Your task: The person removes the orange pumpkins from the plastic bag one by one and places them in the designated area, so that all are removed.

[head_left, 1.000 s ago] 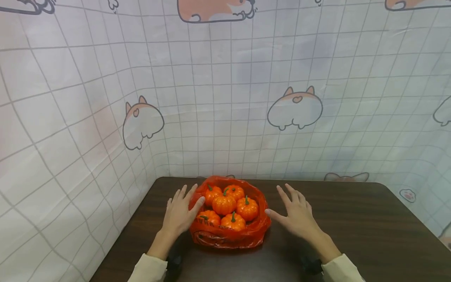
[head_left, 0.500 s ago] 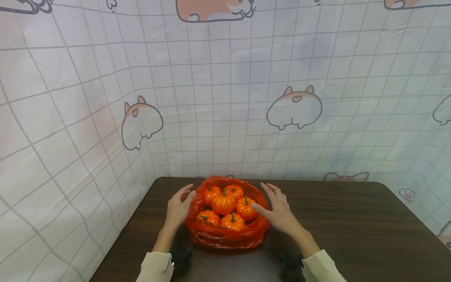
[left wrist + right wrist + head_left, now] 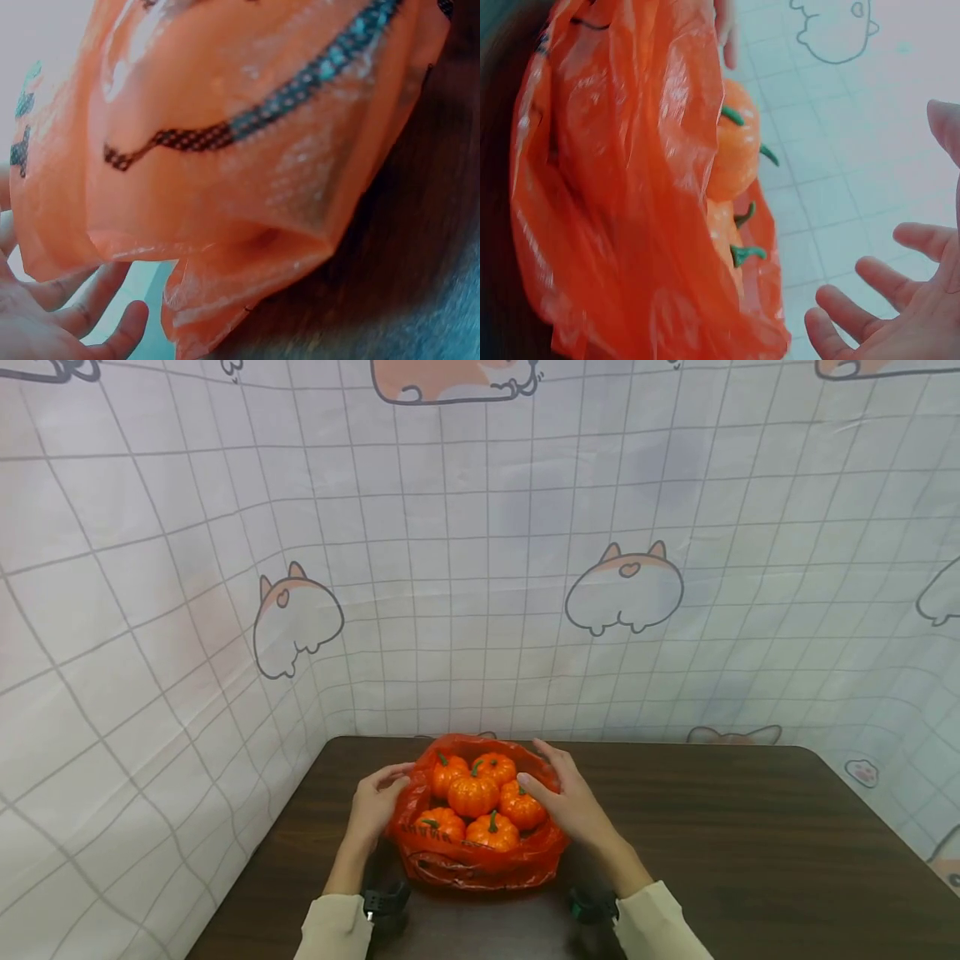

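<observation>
A red plastic bag (image 3: 480,867) stands on the table with its mouth wide, holding several small orange pumpkins (image 3: 474,793) with green stems. At the left rim is my left hand (image 3: 375,806), fingers bent loosely. The left wrist view has its fingers spread beside the crumpled bag wall (image 3: 225,195), partly hidden by the plastic. My right hand (image 3: 573,802) hovers at the right rim, thumb over the pumpkins' side. Seen from the right wrist, this hand (image 3: 900,307) has spread fingers apart from the bag (image 3: 630,195), and pumpkins (image 3: 739,142) show past the plastic edge.
The dark wooden table (image 3: 735,843) extends to the right of the bag. A white grid-patterned cloth (image 3: 480,593) with cartoon dogs hangs behind it and along the left. A dark strapped device (image 3: 386,900) sits at the left wrist.
Both hands have come in closer to the bag. The right hand moved left to the right rim, and the left hand settled at the left rim, with its fingers more bent.
</observation>
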`<state>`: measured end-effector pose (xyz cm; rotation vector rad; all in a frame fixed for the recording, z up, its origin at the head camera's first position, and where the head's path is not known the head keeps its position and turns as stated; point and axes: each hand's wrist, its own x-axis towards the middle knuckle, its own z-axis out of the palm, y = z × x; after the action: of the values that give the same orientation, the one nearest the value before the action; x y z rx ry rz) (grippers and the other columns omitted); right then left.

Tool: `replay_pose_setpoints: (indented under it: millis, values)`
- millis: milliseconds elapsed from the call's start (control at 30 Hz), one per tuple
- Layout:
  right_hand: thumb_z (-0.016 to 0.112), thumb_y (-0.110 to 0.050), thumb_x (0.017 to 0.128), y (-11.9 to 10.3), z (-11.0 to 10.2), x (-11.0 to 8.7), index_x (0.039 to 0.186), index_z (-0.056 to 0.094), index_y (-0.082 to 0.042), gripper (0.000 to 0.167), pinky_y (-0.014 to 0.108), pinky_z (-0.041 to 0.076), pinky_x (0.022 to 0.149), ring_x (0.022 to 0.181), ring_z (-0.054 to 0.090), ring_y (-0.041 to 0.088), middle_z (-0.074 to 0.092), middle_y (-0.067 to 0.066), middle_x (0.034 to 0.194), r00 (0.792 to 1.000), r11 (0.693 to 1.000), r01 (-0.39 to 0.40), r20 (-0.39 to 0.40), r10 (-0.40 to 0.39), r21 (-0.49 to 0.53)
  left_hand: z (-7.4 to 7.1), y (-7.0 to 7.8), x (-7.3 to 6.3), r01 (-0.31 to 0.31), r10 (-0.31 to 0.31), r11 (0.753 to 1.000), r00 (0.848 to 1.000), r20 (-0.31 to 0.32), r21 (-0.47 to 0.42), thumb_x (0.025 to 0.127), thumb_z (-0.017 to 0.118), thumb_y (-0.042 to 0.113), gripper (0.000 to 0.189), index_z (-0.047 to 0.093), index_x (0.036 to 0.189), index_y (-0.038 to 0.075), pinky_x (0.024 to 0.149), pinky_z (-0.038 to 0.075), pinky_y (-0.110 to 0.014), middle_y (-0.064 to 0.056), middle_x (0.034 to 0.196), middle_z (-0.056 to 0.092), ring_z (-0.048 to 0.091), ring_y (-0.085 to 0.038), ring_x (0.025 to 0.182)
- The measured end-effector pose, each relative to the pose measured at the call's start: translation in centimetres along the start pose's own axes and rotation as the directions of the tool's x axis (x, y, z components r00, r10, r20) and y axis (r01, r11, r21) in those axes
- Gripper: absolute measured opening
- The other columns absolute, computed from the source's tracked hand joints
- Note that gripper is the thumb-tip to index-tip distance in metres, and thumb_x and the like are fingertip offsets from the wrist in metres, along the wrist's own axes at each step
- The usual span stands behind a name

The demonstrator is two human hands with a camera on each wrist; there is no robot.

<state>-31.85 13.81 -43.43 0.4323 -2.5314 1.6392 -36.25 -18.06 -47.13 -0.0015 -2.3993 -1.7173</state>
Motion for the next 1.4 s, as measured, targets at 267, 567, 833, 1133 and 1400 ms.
replay_pose_setpoints:
  millis: [267,567,833,1133,1400]
  values:
    - [0.064,-0.038,0.1,-0.5,1.5,0.8,0.16,0.035,-0.017,0.07,0.06,0.041,0.111,0.14,0.043,0.042,0.036,0.015,0.161,1.0,0.998,0.013,0.005,-0.014,0.057,-0.6,-0.9,0.1,0.056,-0.056,0.998,0.996,0.075,0.001,0.102,0.061,0.019,0.03,0.071,0.131,0.016,0.097,0.049,-0.04,-0.016,0.131,0.066,0.059,-0.03,0.122]
    - [0.07,-0.048,0.094,-0.6,3.3,1.3,0.159,0.037,-0.023,0.077,0.058,0.048,0.102,0.137,0.047,0.039,0.04,0.013,0.159,0.998,0.999,-0.037,0.047,0.035,0.038,-1.3,-2.1,0.4,0.049,-0.045,0.998,0.987,0.154,-0.025,0.101,0.063,0.014,0.032,0.07,0.132,0.014,0.086,0.052,-0.03,-0.018,0.125,0.067,0.062,-0.024,0.111]
    - [0.072,-0.052,0.091,-0.3,4.7,1.9,0.155,0.042,-0.018,0.079,0.058,0.049,0.102,0.132,0.054,0.034,0.044,0.01,0.158,0.995,0.994,-0.06,0.071,0.067,-0.095,-1.7,-2.0,0.4,0.072,-0.058,0.995,0.979,0.194,-0.065,0.1,0.063,0.013,0.037,0.066,0.137,0.01,0.083,0.051,-0.028,-0.019,0.125,0.065,0.061,-0.022,0.108]
    - [0.076,-0.049,0.089,-0.1,6.0,2.3,0.151,0.048,-0.015,0.076,0.052,0.053,0.094,0.124,0.058,0.032,0.052,0.011,0.152,0.996,0.989,-0.087,-0.015,0.086,-0.12,-1.5,-2.4,0.6,0.08,-0.066,0.995,0.978,0.2,-0.066,0.1,0.064,0.013,0.038,0.065,0.138,0.011,0.083,0.052,-0.029,-0.017,0.126,0.064,0.061,-0.021,0.107]
    - [0.079,-0.051,0.085,-0.6,6.9,2.7,0.148,0.052,-0.013,0.078,0.062,0.044,0.107,0.137,0.05,0.04,0.055,0.014,0.149,0.986,0.958,-0.158,-0.084,0.141,-0.238,-1.4,-2.3,0.4,0.072,-0.058,0.995,0.98,0.193,-0.064,0.1,0.064,0.013,0.037,0.067,0.137,0.012,0.082,0.052,-0.029,-0.017,0.127,0.064,0.061,-0.02,0.105]
